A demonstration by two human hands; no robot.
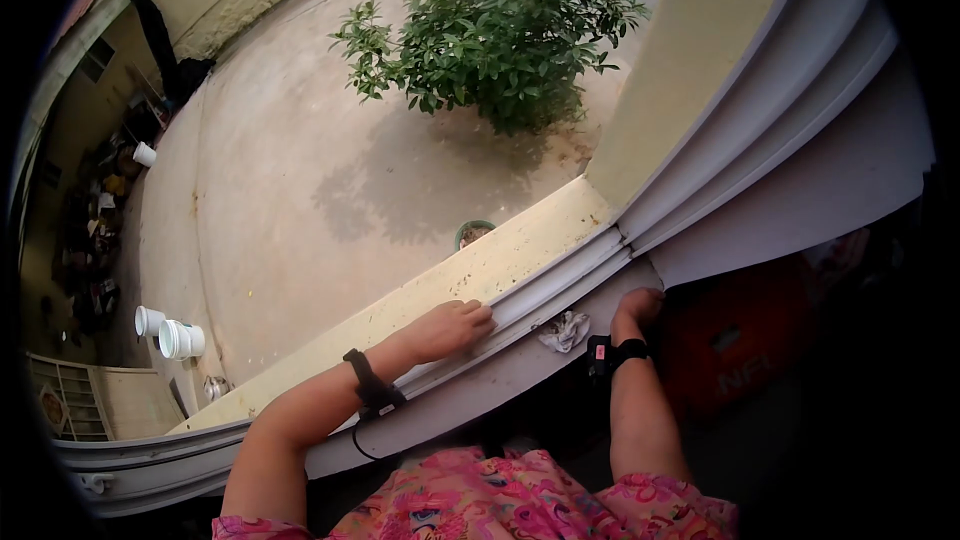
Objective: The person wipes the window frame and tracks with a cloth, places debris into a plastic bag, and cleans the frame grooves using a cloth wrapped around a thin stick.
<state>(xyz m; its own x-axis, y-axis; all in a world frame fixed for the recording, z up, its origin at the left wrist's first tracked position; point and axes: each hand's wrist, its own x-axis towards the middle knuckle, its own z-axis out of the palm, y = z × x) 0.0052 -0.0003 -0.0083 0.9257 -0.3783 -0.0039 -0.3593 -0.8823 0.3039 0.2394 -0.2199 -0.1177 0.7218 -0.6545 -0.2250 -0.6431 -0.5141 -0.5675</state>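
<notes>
My left hand [455, 329] rests on the white window track [545, 285], its fingers curled down toward the grooves. Whatever those fingers pinch, if anything, is hidden. My right hand [638, 308] is closed at the corner of the inner sill [600, 318], beside the window's side frame. Its fingertips are turned away, so I cannot see what is in them. Between my hands, nearer the right one, a crumpled white tissue or rag [565, 331] with dark smudges lies on the sill. Each wrist wears a black strap.
Outside the track runs a yellow ledge [480, 275] with dark specks. Beyond it, a concrete yard holds a leafy bush [500, 35], a green pot [474, 233] and white buckets [182, 340]. Inside, a red object with lettering [740, 340] sits in shadow to the right.
</notes>
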